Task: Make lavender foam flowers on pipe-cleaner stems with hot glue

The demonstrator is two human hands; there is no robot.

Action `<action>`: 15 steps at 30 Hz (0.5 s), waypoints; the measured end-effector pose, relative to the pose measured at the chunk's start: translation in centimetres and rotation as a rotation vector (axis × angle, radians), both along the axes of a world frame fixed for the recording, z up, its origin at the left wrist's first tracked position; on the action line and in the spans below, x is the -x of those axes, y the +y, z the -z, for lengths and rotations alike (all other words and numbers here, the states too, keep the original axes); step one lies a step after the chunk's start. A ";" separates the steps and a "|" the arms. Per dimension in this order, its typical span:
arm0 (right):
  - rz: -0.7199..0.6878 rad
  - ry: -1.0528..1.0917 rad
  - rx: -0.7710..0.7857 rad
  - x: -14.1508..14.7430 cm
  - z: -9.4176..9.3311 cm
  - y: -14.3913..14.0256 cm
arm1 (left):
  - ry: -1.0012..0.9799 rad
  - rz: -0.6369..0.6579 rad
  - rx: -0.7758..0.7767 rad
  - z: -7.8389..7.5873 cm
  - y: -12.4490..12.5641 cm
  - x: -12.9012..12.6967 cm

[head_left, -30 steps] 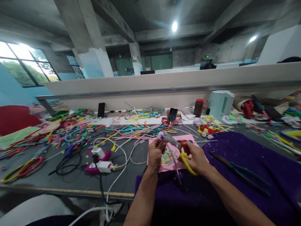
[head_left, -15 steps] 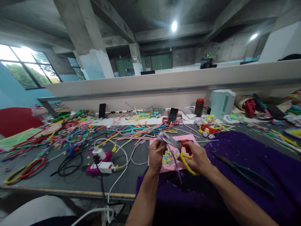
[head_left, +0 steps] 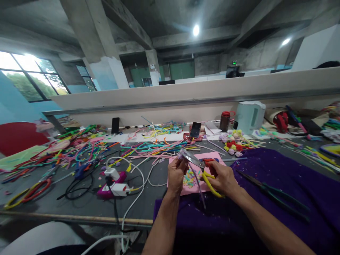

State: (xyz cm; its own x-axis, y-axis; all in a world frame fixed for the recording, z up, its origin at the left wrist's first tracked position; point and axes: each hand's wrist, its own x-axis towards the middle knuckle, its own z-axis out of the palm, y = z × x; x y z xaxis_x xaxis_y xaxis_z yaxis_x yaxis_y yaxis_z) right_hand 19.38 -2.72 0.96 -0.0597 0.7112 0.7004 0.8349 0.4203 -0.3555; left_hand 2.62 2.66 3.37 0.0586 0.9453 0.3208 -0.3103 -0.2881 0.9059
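My left hand (head_left: 177, 174) is closed, pinching a small light-purple fuzzy piece at its fingertips. A purple pipe cleaner (head_left: 198, 184) hangs down from there toward the dark cloth. My right hand (head_left: 221, 177) is wrapped round scissors (head_left: 193, 158) with red and yellow handles. The scissor blades point left and lie against the purple piece, just above my left fingertips. Under both hands is a pink sheet (head_left: 212, 156), scattered with small coloured clippings (head_left: 191, 179). Whether the blades touch one another is hard to see.
Long-nosed pliers (head_left: 273, 193) lie on a purple cloth (head_left: 305, 177) to the right. A power strip (head_left: 113, 187) with white cables sits left. Beyond are pipe cleaners (head_left: 156, 147), a phone (head_left: 195, 129), a bottle (head_left: 225, 121) and a kettle (head_left: 250, 117). Other scissors (head_left: 33, 193) lie far left.
The scissor blades have shifted slightly and look closer together at the purple piece. Both hands stay in nearly the same place.
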 end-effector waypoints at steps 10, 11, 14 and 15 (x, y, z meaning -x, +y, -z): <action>0.020 -0.019 -0.014 -0.3 0.4 0.4 | -0.013 -0.019 0.024 0.2 0.2 -0.1; 0.014 -0.017 -0.009 -0.4 0.5 0.4 | -0.017 -0.016 0.024 0.2 0.2 0.0; 0.015 -0.018 0.005 -0.4 0.4 0.3 | -0.043 -0.007 0.027 0.3 0.3 0.0; 0.018 -0.019 0.007 -0.4 0.4 0.3 | -0.049 -0.005 0.027 0.3 0.3 0.0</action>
State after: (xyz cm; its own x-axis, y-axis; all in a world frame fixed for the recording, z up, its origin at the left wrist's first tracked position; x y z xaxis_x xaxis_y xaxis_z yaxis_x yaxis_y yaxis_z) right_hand 19.75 -2.42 0.53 -0.0600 0.7173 0.6942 0.8492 0.4022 -0.3421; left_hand 2.61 2.92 3.12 0.0391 0.9539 0.2977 -0.3534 -0.2655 0.8970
